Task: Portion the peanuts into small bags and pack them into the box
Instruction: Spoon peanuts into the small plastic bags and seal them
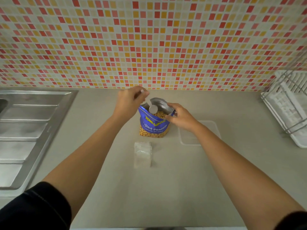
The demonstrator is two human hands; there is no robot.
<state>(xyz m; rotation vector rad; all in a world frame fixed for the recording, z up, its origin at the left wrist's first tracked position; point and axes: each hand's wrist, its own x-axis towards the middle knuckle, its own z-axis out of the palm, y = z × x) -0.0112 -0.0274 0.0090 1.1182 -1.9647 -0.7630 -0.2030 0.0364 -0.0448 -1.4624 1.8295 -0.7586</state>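
Upright, the glossy blue peanut bag (153, 125) gapes, foil-lined; right hand (180, 117) pinches its rim, left hand (129, 100) grips a metal spoon (152, 107).

Looks like a home kitchen. Behind the right hand (181, 117) gripping the blue peanut bag (153, 128), a wall of red, orange and cream mosaic tiles (149, 39); well left of that grip, a stainless-steel sink with ribbed drainboard (25, 130); far right, a white wire dish rack (289, 103); beneath, a beige countertop (157, 188).
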